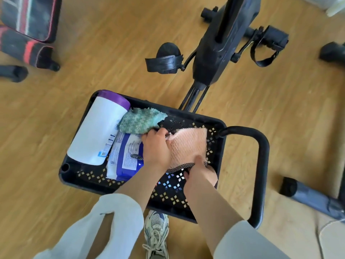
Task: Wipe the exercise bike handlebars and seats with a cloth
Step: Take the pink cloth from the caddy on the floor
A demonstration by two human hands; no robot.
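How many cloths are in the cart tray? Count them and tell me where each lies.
2. The teal cloth lies at the tray's far side beside the white canister; the pink cloth lies right of it, gripped by the right hand. More may hide underneath.

Entry: we log a black perforated plastic cart tray (196, 116). At its 9 o'clock a white cylindrical canister with purple lid (97, 131) lies flat, touching a blue-and-white wipes packet (127, 156). A light wooden floor (93, 62) is beneath.

The exercise bike (220, 43) runs off the top edge.
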